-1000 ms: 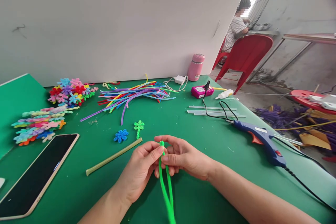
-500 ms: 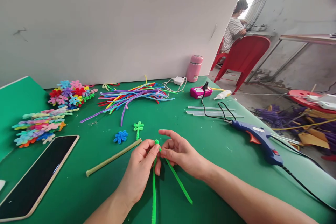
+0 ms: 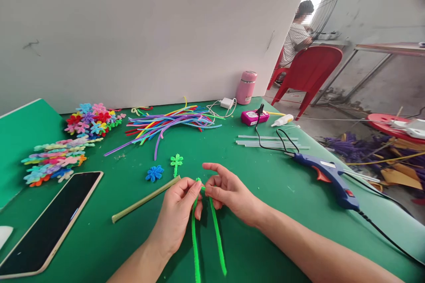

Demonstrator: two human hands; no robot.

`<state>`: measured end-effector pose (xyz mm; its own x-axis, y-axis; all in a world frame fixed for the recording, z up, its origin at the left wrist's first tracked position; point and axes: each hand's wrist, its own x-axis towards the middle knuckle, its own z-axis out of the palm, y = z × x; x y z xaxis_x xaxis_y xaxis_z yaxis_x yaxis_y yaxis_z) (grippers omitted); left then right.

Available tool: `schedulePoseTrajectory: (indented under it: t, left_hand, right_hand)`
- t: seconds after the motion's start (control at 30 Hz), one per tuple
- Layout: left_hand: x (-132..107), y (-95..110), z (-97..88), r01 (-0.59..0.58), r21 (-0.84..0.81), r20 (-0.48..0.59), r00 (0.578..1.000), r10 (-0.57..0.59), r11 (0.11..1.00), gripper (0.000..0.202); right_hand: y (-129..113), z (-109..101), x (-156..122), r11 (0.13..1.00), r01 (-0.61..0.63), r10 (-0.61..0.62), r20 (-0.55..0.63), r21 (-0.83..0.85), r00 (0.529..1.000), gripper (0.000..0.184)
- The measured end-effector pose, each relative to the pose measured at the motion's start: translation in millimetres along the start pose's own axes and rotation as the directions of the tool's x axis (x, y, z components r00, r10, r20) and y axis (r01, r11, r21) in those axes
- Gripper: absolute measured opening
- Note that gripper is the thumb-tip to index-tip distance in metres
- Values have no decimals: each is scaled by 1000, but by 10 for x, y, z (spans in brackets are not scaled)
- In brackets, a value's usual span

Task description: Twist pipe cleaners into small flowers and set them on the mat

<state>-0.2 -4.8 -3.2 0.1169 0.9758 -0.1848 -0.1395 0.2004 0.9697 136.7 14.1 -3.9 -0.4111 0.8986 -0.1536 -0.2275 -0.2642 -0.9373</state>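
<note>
A bright green pipe cleaner (image 3: pixel 217 234) is bent at its top between my two hands, its two long ends hanging down toward me. My left hand (image 3: pixel 181 208) pinches the bend between thumb and forefinger. Thumb and fingers of my right hand (image 3: pixel 229 192) close on the same pipe cleaner just to the right, with the forefinger raised. Beyond my left hand lie a small green pipe-cleaner sprig (image 3: pixel 176 164) and a blue pipe-cleaner flower (image 3: pixel 154 173). A thin tan stick (image 3: pixel 142 201) slants across the table, its far end beside my left fingers.
Loose coloured pipe cleaners (image 3: pixel 172 124) lie at the back, with fuzzy flowers (image 3: pixel 94 119) piled left. A phone (image 3: pixel 49 225) rests front left. Right are a blue glue gun (image 3: pixel 327 177) with its cord, glue sticks (image 3: pixel 265 141), a magenta socket block (image 3: pixel 255 117) and a pink flask (image 3: pixel 246 88).
The right-hand end of the green pipe cleaner has swung left and hangs more steeply. My right hand has drawn slightly away from my left. The view has shifted a little.
</note>
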Motion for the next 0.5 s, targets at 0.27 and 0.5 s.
schedulePoseTrajectory:
  t: [0.27,0.5]
  left_hand:
    - [-20,30,40,52,-23,38,998,-51,998,29]
    - [-58,12,52,-72,144,-71,994,83,987,26]
  right_hand:
    - [61,1,7,994,101,-103,-46,-39,994,45]
    - [114,21,-22,971,234,-235,-15,-50,972,36]
